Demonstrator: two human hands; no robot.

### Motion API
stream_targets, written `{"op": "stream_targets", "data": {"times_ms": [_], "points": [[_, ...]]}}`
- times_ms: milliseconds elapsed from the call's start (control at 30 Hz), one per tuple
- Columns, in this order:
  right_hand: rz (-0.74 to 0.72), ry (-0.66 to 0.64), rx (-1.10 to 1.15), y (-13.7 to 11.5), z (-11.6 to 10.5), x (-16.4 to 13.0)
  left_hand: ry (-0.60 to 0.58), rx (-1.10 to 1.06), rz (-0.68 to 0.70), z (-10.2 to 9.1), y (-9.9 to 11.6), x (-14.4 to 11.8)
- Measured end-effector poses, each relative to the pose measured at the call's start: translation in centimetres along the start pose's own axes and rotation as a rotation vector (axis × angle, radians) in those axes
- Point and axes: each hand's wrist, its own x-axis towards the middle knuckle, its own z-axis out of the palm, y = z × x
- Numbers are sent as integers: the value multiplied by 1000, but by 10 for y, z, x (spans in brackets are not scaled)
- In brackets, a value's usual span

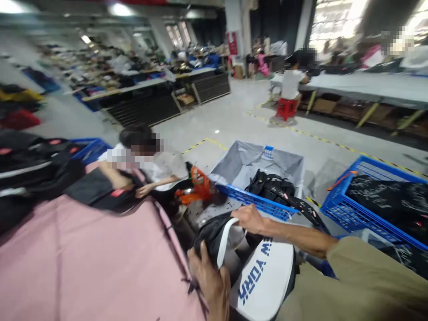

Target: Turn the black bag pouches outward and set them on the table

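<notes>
A black and white bag, with blue "YORK" lettering on its white panel, lies tilted in front of my body. Its mouth gapes, edged by a white band. My right hand is closed on the far end of that rim. At the near left side, my left hand grips the black fabric, thumb by the white band. Part of the bag's underside is hidden. Left of the bag spreads a pink-covered table, its edge close to my left hand.
Across the pink table a person in white handles black fabric. A lined blue crate with black bags stands ahead, near an orange basket. Another blue crate of black pieces stands right. Farther off, someone sits on a red stool.
</notes>
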Motion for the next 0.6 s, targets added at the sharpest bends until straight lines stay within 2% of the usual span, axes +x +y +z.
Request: {"op": "stream_targets", "data": {"times_ms": [100,200,300,367,500,567,600], "points": [[-4,-126,84,17,0,33,15,-129,-144,3,-14,25],[78,-350,101,46,7,86,55,-202,-332,16,-28,56],[158,-590,110,66,19,136,94,-179,-409,24,-39,76],[176,-721,198,74,29,162,98,-157,-439,22,-44,84],[249,-945,410,90,59,197,63,-208,-595,10,-58,113],[308,-983,467,102,82,209,13,-340,-757,12,-72,132],[342,-961,480,108,96,213,-15,-449,-863,17,-81,141]]}}
